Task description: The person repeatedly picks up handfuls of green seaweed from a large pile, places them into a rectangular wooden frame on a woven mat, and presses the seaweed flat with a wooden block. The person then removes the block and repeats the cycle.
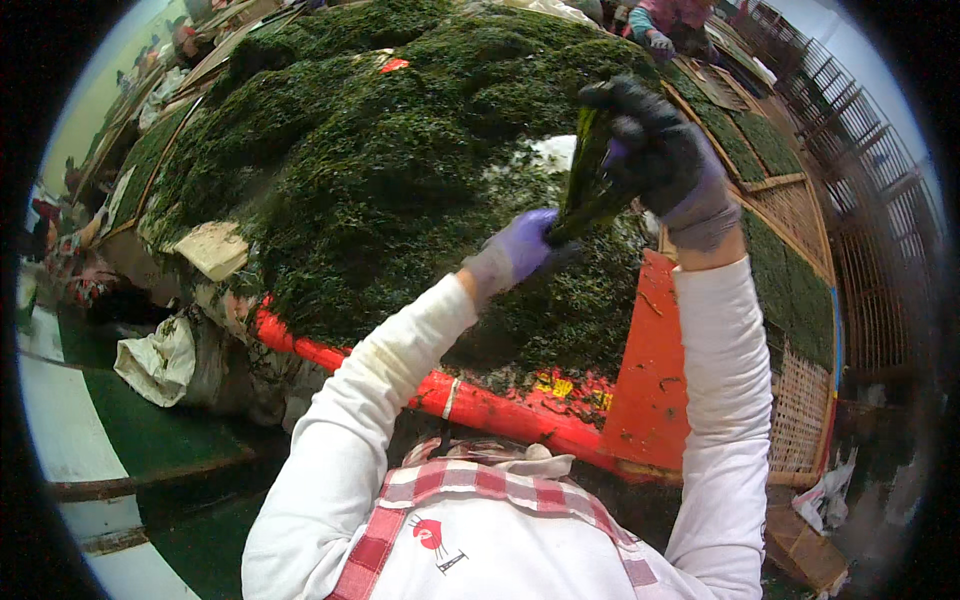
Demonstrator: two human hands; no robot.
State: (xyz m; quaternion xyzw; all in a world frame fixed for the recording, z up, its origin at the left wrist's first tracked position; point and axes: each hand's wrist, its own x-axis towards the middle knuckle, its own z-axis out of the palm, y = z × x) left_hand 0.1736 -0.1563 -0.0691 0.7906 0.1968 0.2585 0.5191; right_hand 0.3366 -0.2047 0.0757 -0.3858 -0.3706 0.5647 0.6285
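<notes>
A bunch of dark green seaweed [582, 185] is stretched between my two gloved hands above a big heap of the same wet, dark green stuff [370, 170]. My right hand [660, 155], in a purple glove with black-coated fingers, is raised at the right and closed round the bunch's upper part. Lower and to the left, my left hand [525, 243], gloved in purple, is closed on the bunch's bottom end. Its fingertips are partly hidden behind the strands.
A red padded roll [500, 415] edges the heap before me, beside an orange-red board [650, 370]. Woven frames [800, 225] spread with green stand at the right. A pale block [212, 250] and a white sack [157, 360] lie left. Another person's gloved hand [660, 42] is at the far right.
</notes>
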